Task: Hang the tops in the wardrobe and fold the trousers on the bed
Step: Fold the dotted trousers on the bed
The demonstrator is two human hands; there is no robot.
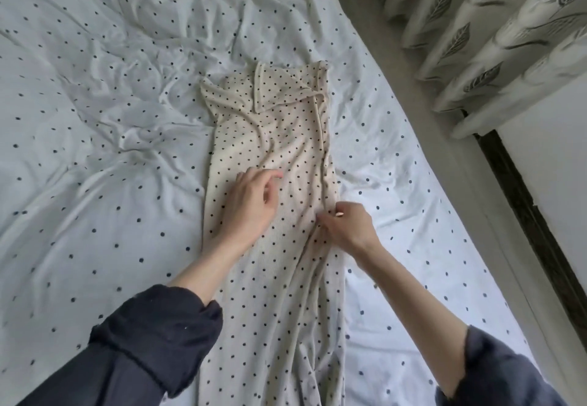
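- we see the cream dotted trousers [279, 158] laid lengthwise on the bed [95, 119], running from the near edge of the view away from us, right of the bed's middle.
- the far end of the trousers is turned back on itself in a diagonal flap; the rest lies in one long, slightly creased strip.
- our left hand [251, 205] sits over the middle of the strip, palm down, wrist bent slightly inward. its fingers are relaxed and lightly curved, spread a little, and hold nothing; we cannot tell whether the fingertips touch the cloth.
- our right hand [346, 227] lies at the strip's right edge, knuckles up. its fingers are curled and pinch the edge of the trousers between thumb and fingertips.
- both forearms are bare, with dark sleeves [152, 339] rolled back near the elbows.
- the bed carries a white sheet with dark dots, heavily wrinkled on the left.
- to the right of the bed we see leaf-patterned curtains [476, 34].
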